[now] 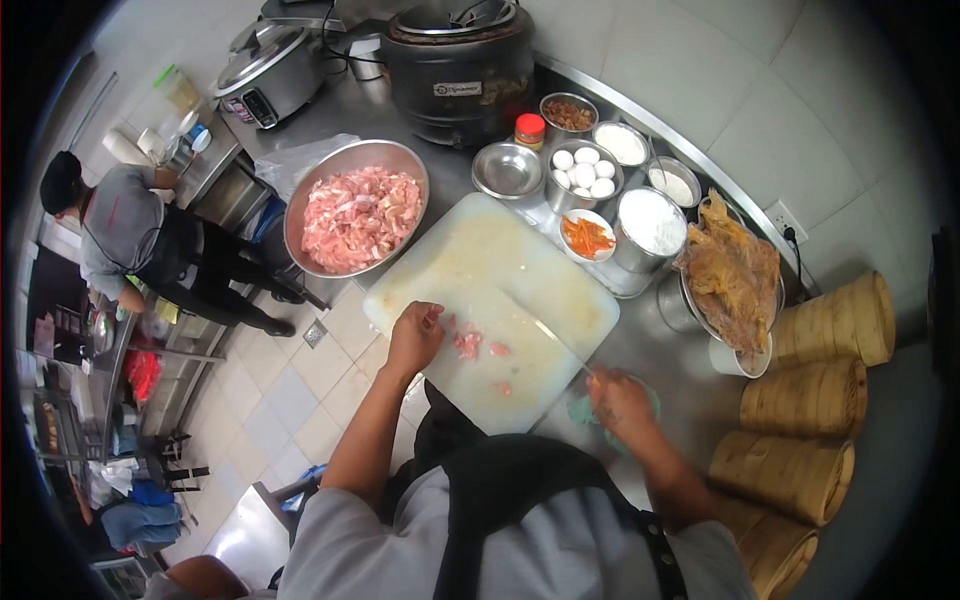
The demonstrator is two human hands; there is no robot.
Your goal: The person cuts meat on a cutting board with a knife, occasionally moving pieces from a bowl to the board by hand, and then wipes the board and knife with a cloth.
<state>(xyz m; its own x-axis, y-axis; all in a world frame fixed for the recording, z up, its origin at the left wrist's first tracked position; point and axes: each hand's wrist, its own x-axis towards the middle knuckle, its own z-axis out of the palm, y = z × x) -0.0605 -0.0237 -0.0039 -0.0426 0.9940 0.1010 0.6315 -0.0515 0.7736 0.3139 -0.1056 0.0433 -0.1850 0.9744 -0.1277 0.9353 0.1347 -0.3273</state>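
We see our left hand (415,335) on the white cutting board (500,260), its fingers (432,318) bent with the tips down just beside a few pink meat pieces (468,345); we cannot tell whether they pinch a piece or only press on the board. Our right hand (620,400) is closed around the handle of a knife (558,343), whose thin blade slants up and left over the board, near the meat pieces but apart from them. The hand sits at the board's lower right edge, over a teal cloth (580,410) on the steel counter (650,330). Beyond the board stands a big steel bowl of sliced raw meat (360,215), with a small steel bowl (507,170), a bowl of eggs (585,172) and a dish of carrot strips (587,237) to its right. Bamboo steamers (830,320) lie stacked on their sides at the far right. Another person (130,235) stands at a counter well off to the left.
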